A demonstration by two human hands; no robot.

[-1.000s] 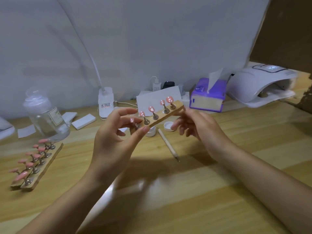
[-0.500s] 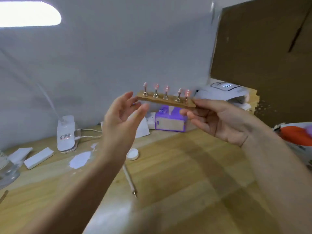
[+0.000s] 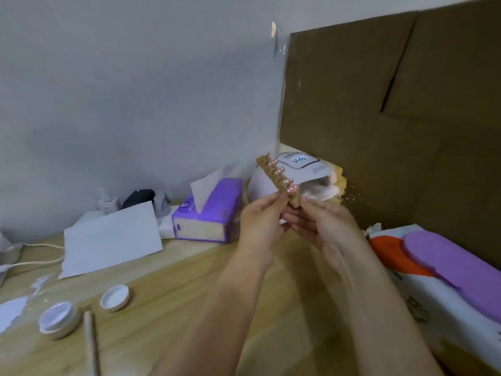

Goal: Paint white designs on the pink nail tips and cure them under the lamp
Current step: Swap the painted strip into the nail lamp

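Purple tissue box point(image 3: 207, 215), white paper point(image 3: 111, 240), cardboard point(image 3: 393, 118).

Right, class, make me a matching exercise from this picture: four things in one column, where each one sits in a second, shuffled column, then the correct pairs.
Things
1. wooden nail-tip stand
2. curing lamp
3. tissue box
4. small white lid

Places
A. on the table, left of the forearms
B. held by left hand and right hand
C. far corner, against the brown board
D. just left of the lamp

Pairs: 1-B, 2-C, 3-D, 4-A
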